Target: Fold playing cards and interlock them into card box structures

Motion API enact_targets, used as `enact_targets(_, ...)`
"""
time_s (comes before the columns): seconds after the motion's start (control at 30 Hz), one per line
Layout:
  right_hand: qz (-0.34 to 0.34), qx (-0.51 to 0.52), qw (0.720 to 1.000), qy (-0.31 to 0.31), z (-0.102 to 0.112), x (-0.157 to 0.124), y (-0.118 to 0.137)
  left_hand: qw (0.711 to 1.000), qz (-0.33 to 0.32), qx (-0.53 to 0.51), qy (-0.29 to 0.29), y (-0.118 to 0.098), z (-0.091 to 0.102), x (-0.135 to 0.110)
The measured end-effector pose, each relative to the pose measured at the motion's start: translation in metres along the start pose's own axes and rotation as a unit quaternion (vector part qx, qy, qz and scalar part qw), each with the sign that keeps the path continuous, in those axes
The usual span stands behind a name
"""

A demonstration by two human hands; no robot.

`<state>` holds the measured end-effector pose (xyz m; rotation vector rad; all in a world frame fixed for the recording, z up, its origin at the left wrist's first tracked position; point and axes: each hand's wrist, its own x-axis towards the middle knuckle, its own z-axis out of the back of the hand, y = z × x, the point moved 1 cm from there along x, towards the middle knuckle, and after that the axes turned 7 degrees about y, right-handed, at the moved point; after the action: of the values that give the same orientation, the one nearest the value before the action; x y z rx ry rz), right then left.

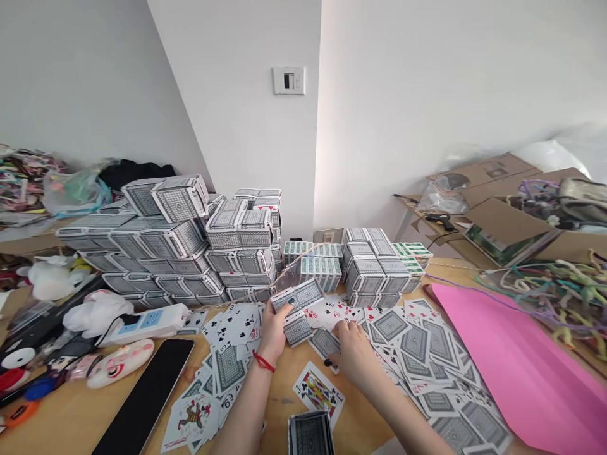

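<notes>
My left hand (274, 332), a red string on its wrist, is closed around a block of folded playing cards (306, 296) with grey patterned backs. A second card-back piece (298, 331) sits just below that block, by my fingers; whether they are joined I cannot tell. My right hand (353, 347) is low over the table, thumb and fingers at the edges of a face-down playing card (324, 342). Nearer me lie a jack of clubs (318, 390) and an upright stack of cards (310, 435), cut off by the frame's bottom.
Folded-card blocks (175, 237) are piled at the back left, with another pile (377, 265) at the back right. Loose cards (417, 354) spread on both sides. A phone (147, 395), a power strip (154, 323), pink paper (512, 360) and a cardboard box (502, 227) lie around.
</notes>
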<state>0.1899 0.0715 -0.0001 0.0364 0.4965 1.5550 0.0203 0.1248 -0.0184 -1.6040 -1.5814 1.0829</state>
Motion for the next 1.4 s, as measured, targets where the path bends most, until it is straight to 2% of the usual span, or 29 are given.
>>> enact_targets(0.1, 0.001, 0.010, 1.000, 0.014, -0.001, 0.001, -0.004, 1.000, 0.002, 0.002, -0.002, -0.002, 0.001, 0.001)
enact_targets(0.27, 0.030, 0.044, 0.998, 0.037, 0.003, 0.005, -0.011, 0.998, -0.030, 0.042, -0.023, -0.003, 0.000, 0.002)
enact_targets(0.43, 0.079, 0.165, 0.983, 0.000, 0.013, 0.010, -0.012, 0.993, -0.048, 0.096, -0.045, 0.001, 0.003, 0.006)
enact_targets(0.5, 0.070, 0.287, 0.955, 0.022, 0.012, 0.012, -0.012, 0.992, -0.054, 0.102, -0.049, 0.002, 0.005, 0.007)
enact_targets(0.53, 0.068, 0.365, 0.927, 0.051, 0.011, 0.013, -0.012, 0.992, -0.053, 0.105, -0.051, 0.003, 0.005, 0.007)
enact_targets(0.6, 0.070, 0.507, 0.851, 0.117, 0.006, 0.015, -0.013, 0.991, -0.048, 0.114, -0.055, 0.003, 0.006, 0.008)
enact_targets(0.63, 0.075, 0.553, 0.819, 0.134, 0.003, 0.016, -0.014, 0.991, -0.045, 0.116, -0.055, 0.003, 0.006, 0.008)
enact_targets(0.67, 0.081, 0.581, 0.798, 0.139, 0.001, 0.017, -0.015, 0.991, -0.042, 0.116, -0.055, 0.003, 0.006, 0.008)
enact_targets(0.9, 0.177, 0.632, 0.747, 0.105, -0.002, 0.022, -0.021, 0.994, -0.030, 0.084, -0.060, 0.006, 0.009, 0.011)
enact_targets(0.97, 0.171, 0.632, 0.750, 0.099, -0.004, 0.022, -0.021, 0.994, -0.033, 0.083, -0.071, 0.008, 0.011, 0.012)
enact_targets(1.17, 0.140, 0.615, 0.775, 0.030, -0.011, 0.022, -0.019, 0.992, -0.045, 0.089, -0.083, 0.013, 0.017, 0.015)
enact_targets(1.4, 0.156, 0.595, 0.786, 0.062, -0.014, 0.026, -0.019, 0.991, -0.052, 0.081, -0.093, 0.010, 0.015, 0.014)
